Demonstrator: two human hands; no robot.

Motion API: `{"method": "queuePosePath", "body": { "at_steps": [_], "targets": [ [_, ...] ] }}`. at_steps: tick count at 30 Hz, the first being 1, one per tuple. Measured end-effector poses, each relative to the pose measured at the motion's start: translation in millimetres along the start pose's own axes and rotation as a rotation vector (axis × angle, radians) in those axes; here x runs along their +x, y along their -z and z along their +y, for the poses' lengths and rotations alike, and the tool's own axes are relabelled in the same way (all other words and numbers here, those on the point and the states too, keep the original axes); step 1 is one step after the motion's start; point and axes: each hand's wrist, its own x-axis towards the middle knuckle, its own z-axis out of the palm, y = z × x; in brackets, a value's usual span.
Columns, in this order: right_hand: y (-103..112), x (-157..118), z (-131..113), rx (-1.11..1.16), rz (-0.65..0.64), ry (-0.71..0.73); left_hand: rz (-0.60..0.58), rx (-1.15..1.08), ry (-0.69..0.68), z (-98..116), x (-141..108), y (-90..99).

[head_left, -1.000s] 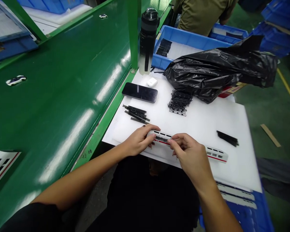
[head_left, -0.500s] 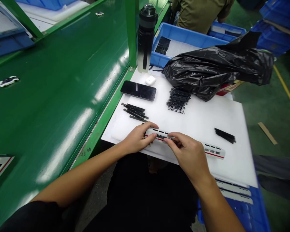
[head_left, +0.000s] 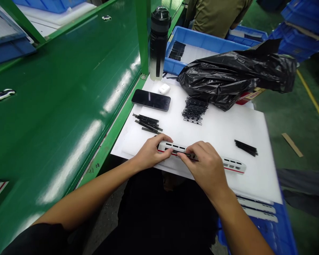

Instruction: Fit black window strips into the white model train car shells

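Observation:
My left hand [head_left: 155, 150] is closed on the left end of a white toy train carriage [head_left: 175, 146] with a red stripe and dark window openings. The thumb presses its near side. My right hand [head_left: 206, 161] pinches the carriage further right, thumb and fingers against a dark strip along the lower windows. Beyond that hand, in line, shows a matching white end section [head_left: 234, 165]; my hand hides whether it is the same piece. Flat black strips [head_left: 147, 122] lie just past my left hand. A small bundle of black strips [head_left: 246, 147] lies to the right.
A white work board [head_left: 218, 127] bears black frames [head_left: 195, 110], a phone [head_left: 151, 100], a white earbud case [head_left: 164, 89] and a bottle [head_left: 159, 42]. Behind stand a black plastic bag [head_left: 236, 76] and a blue bin [head_left: 210, 39]. On the left runs a green conveyor [head_left: 55, 95] carrying small toy cars.
My right hand's fingers have shifted slightly along the carriage, while my left hand keeps its grip. Toy cars and a striped shell on the conveyor have slid a little left in view.

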Motion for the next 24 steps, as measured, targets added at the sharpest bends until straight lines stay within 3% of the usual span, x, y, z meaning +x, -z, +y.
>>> {"method": "queuePosePath", "body": {
  "at_steps": [2,6,10,17,21,24],
  "targets": [
    [1.6,3.8,5.7,0.013,-0.018,0.028,-0.025,-0.018,-0.023,-2.0,-1.8,0.7],
    [0.0,6.7,14.3,0.137,-0.234,-0.028,-0.081,0.004,-0.091,-5.8,-3.7,2.7],
    [0.1,3.7,16.7,0.153,-0.226,-0.038,-0.096,0.037,-0.113,-5.7,-2.9,3.2],
    [21.4,8.3,28.5,0.199,-0.463,-0.065,-0.108,0.026,-0.108,-3.4,-2.2,1.6],
    [18.5,8.3,30.8,0.138,-0.416,-0.031,-0.105,0.033,-0.149,-4.1,-1.7,4.7],
    [11.5,6.7,28.5,0.046,-0.293,0.09,-0.088,-0.123,-0.062,-3.1,-0.1,7.0]
  ]
}}
